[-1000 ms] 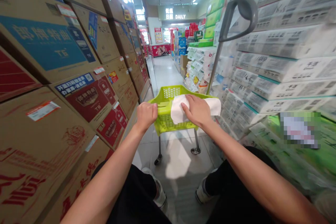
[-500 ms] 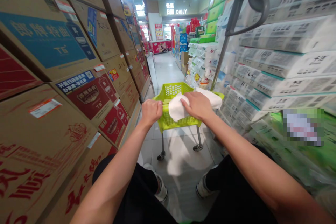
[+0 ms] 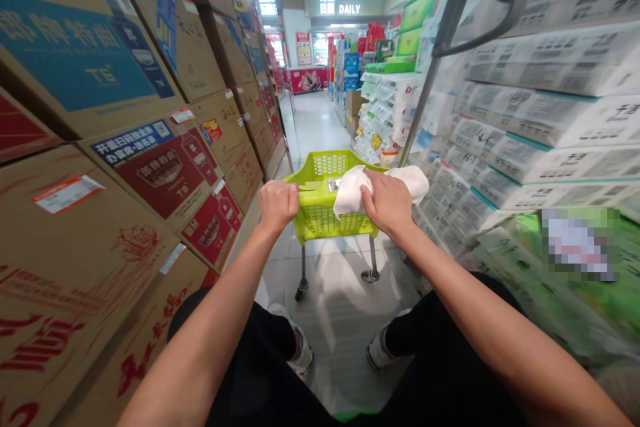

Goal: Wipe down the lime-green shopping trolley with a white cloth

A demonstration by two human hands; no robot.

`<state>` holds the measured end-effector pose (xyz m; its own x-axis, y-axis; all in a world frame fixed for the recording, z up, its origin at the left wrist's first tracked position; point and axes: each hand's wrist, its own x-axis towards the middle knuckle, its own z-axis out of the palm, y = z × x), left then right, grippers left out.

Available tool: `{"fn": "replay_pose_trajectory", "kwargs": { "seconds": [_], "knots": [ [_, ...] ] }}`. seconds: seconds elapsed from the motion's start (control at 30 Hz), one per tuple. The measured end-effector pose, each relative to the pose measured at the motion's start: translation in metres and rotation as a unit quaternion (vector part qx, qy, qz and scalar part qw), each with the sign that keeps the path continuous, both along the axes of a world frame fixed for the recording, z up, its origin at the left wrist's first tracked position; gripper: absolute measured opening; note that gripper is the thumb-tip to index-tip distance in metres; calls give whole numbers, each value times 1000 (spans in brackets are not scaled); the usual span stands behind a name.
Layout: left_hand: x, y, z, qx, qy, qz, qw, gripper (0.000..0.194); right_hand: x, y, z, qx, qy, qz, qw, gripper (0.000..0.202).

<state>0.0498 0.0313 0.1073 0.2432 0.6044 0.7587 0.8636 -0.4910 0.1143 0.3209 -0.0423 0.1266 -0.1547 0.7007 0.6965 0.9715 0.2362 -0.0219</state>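
Note:
A small yellow-green basket cart (image 3: 335, 223) on grey legs with casters stands in front of me. My left hand (image 3: 280, 203) is closed round the left end of its near rim. A white cloth (image 3: 350, 190) lies bunched over the right part of the rim. My right hand (image 3: 389, 200) is closed on the cloth, thumb toward the middle, and cloth sticks out on both sides of it. The front part of the basket shows its perforated wall; its bottom is mostly hidden.
Stacked cartons (image 3: 155, 173) line the left side. Packs of white paper goods (image 3: 530, 127) are piled on the right. A grey handle on a metal pole (image 3: 423, 107) rises at the right, beside the cart. The tiled aisle (image 3: 315, 120) runs ahead toward a red counter (image 3: 307, 80).
My right hand has slid right along the rim with the cloth, uncovering more of the near edge. My left hand and the cart appear slightly farther left and higher in view.

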Motion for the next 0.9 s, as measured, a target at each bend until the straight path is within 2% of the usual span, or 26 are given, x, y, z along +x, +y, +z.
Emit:
{"fn": "replay_pose_trajectory", "kwargs": {
  "seconds": [0.1,0.17,0.33,0.43,0.5,0.63,0.7,0.77,0.9],
  "knots": [
    [-4,3,0,11,4,-17,1000,45,-11,3,2,-2,3,17,1000,54],
    [-9,5,-1,15,10,-32,999,46,-5,6,5,-16,-19,26,999,56],
    [-30,13,-4,19,19,-55,998,49,54,12,14,-93,-76,-1,993,61],
    [-37,15,-6,10,0,-38,999,49,74,11,12,-83,-66,16,994,58],
    [-35,13,-7,2,-10,-6,1000,48,64,7,6,-59,-52,35,996,55],
    [-21,3,-4,-20,8,39,999,48,7,-6,-3,-25,-9,53,998,59],
    [-16,-1,0,-28,18,43,999,47,-9,-9,-4,-15,6,55,998,60],
    [-16,-3,4,-34,21,35,999,47,-4,-8,-1,-24,-6,58,998,59],
    [-24,-1,8,-49,25,-1,998,45,46,0,5,-58,-53,10,997,54]
  ]
}}
